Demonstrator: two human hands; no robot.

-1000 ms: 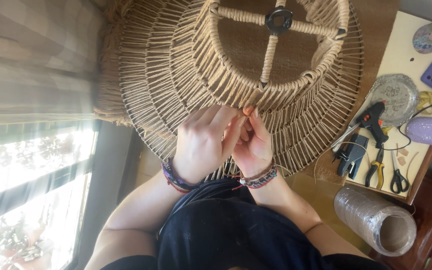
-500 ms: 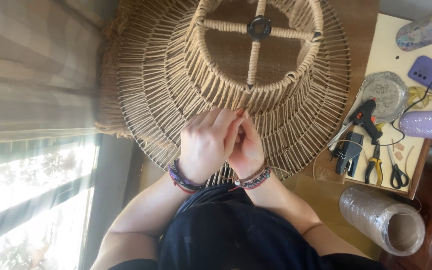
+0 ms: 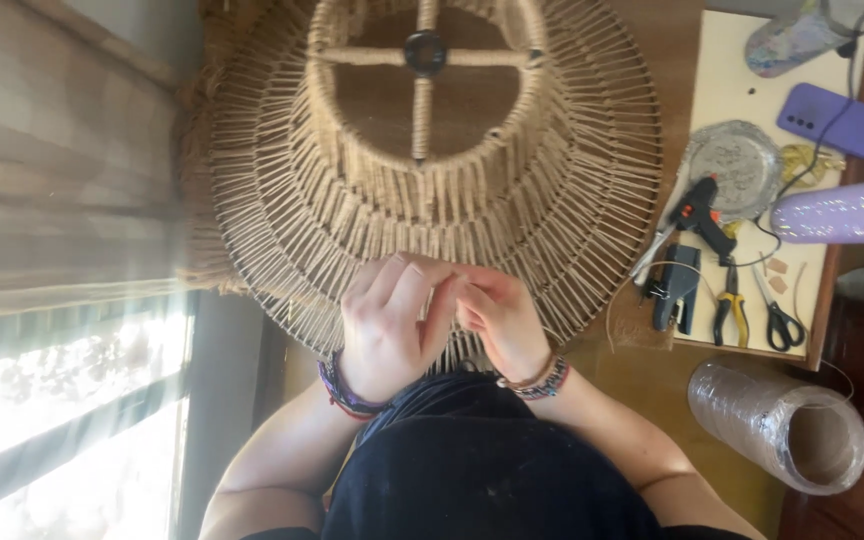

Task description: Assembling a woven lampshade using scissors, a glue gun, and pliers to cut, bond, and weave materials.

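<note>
A big round lampshade point(image 3: 422, 190) made of tan twine on a wire frame lies in front of the person, with its near rim right at the hands. The left hand point(image 3: 387, 325) rests on that near rim with its fingers curled in, pinching something small against the weave, but what it pinches is too small to tell. The right hand point(image 3: 502, 320) sits just beside it, touching it, and its fingers are bent and pressed to the same spot on the rim. Both wrists wear bead bracelets. In the middle of the lampshade there is a cross of wrapped bars with a dark ring at the center. To the right lies a pale board point(image 3: 742, 100) with tools on it: a black and orange glue gun point(image 3: 702, 215), pliers with yellow handles point(image 3: 730, 310), small scissors point(image 3: 777, 320) and a purple phone point(image 3: 834, 118). A see-through roll of wrap point(image 3: 777, 425) lies near the right arm. A curtain point(image 3: 52, 150) hangs on the left
</note>
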